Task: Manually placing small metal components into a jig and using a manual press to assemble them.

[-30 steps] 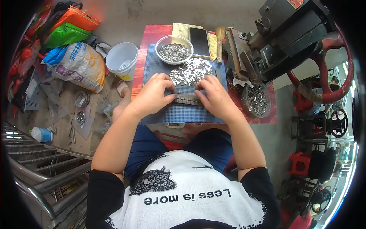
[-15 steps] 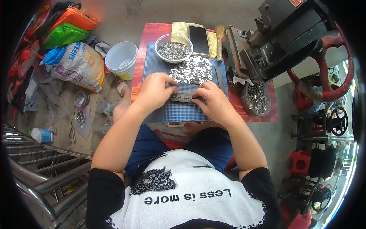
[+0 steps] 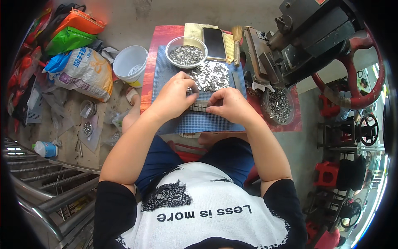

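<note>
A short slotted metal bar lies on the blue textured mat. The thumb and fingers of my right hand are closed on the bar's right end. My left hand is curled just above the bar's left part, its fingertips by the near-left edge of a pile of small silvery metal pieces. Whatever its fingers pinch is too small to make out. Beyond the pile, a clear bowl holds many more of these pieces.
A phone lies on a yellow cloth, beside a brush. A flat metal strip lies right of the pile. On the right stands a hand press with a red wheel, a tub of metal pieces below it. A white bucket stands left.
My left hand has shifted slightly away from me, from the bar's left end toward the pile. My right hand stays at the bar's right end. The whole view has moved a little.
</note>
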`<state>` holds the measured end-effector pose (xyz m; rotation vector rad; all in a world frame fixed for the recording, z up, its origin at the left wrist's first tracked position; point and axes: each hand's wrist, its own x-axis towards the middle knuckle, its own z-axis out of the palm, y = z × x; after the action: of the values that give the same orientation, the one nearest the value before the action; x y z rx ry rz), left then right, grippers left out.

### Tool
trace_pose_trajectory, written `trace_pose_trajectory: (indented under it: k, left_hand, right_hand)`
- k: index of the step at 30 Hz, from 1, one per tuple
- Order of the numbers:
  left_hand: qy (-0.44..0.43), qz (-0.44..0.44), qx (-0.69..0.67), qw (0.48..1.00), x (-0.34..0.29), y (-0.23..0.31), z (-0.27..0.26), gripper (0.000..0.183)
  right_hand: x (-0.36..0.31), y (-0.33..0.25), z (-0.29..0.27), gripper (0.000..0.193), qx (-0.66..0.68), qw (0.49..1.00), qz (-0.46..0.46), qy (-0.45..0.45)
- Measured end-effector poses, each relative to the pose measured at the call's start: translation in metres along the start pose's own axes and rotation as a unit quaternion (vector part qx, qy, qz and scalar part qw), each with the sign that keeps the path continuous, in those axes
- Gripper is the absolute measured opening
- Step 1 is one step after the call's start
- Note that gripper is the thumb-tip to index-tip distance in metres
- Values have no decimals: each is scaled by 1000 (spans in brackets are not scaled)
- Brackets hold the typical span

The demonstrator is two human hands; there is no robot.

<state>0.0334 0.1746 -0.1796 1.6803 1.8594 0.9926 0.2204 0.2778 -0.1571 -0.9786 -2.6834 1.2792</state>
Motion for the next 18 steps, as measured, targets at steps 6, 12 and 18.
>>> trace_pose_trajectory:
  k: [6,12,18]
  left_hand:
    - [-89,2,-30,996,-9,4,-5,14]
    - [-120,-40,-8,992,-11,12,-11,14]
    - [-75,37,54,995,-16,7,-4,15]
  right_hand:
    - [3,3,-2,18,28,999,15,9]
    - [6,3,0,16,15,997,-18,73]
    - [37,14,21,9,-105,946,-150,266]
